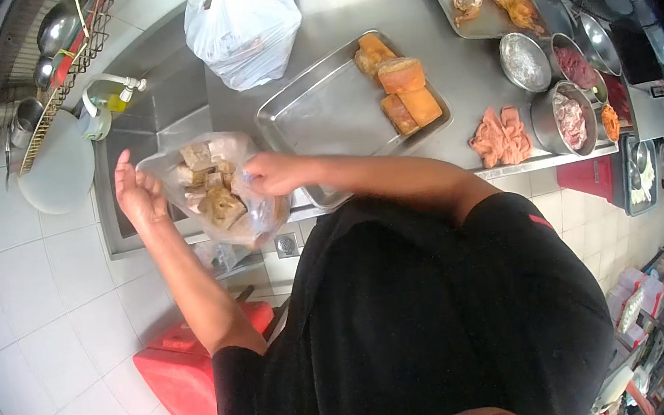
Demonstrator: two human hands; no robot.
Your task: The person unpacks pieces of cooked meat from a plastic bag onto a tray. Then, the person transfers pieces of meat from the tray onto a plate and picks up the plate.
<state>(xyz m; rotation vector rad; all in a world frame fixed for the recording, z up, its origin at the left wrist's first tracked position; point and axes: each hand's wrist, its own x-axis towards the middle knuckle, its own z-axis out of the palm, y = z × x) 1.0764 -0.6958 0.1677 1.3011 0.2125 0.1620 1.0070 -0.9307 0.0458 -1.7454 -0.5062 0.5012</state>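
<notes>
A clear plastic bag (239,157) with several brown and pale chunks (220,205) inside is at the edge of the steel sink counter. My right hand (274,173) is closed on the bag's right side. My left hand (139,190) is at the bag's left edge, palm turned up and fingers partly curled; whether it grips the plastic cannot be made out. Right of the bag lies a steel tray (311,106) with several orange-brown blocks (403,74) at its right end.
A full white bag (244,31) stands behind. At right are a tray with cooked meat (519,6), metal bowls (525,61), a pot of meat (570,120) and a pink cloth-like heap (500,137). The sink (160,92) and tap (130,84) are left.
</notes>
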